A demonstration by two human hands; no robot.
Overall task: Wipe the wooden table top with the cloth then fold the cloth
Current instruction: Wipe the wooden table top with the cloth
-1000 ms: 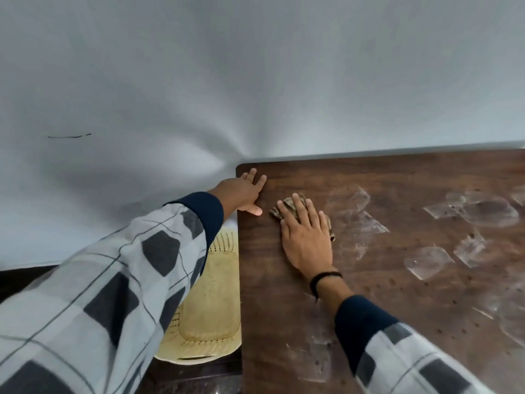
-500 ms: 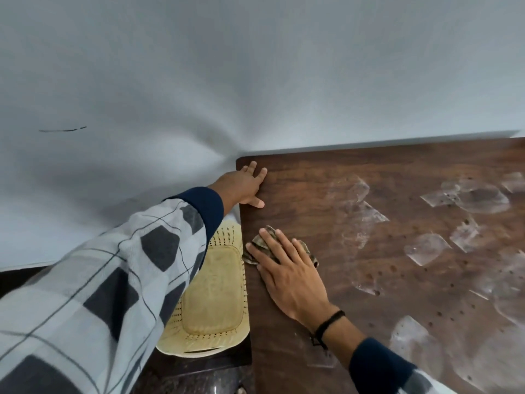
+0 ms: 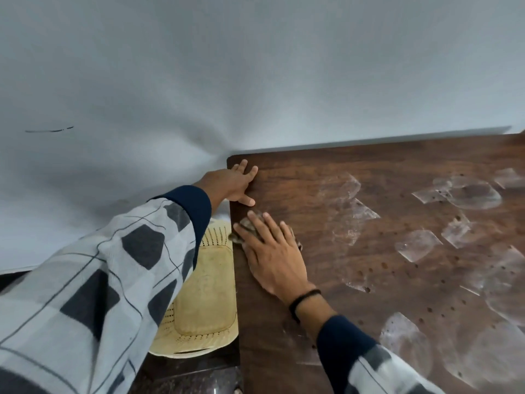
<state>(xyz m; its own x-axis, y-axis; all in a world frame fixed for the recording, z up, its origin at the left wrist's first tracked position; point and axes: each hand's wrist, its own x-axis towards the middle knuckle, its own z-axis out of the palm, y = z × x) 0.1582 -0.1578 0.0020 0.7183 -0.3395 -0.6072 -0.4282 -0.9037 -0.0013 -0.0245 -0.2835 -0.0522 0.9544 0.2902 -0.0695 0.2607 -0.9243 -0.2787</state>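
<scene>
The dark wooden table top point(image 3: 369, 280) fills the right half of the view, its far edge against a white wall. My right hand point(image 3: 272, 254) lies flat with straight fingers on a small crumpled brownish cloth point(image 3: 247, 224), pressing it onto the wood near the table's left edge. Most of the cloth is hidden under the palm; bits show at the fingertips and at the right side. My left hand point(image 3: 234, 182) rests on the far left corner of the table, fingers straight on the top and thumb along the side edge.
Pale dried smears and scraps of clear tape point(image 3: 417, 245) dot the table top, with several small dark spots. A cream perforated plastic stool seat point(image 3: 204, 294) stands below the left edge. The white wall point(image 3: 255, 81) closes off the far side.
My right hand with the cloth slid toward me and leftward to the table's left edge, then stayed near that edge. My left hand has kept its place on the corner.
</scene>
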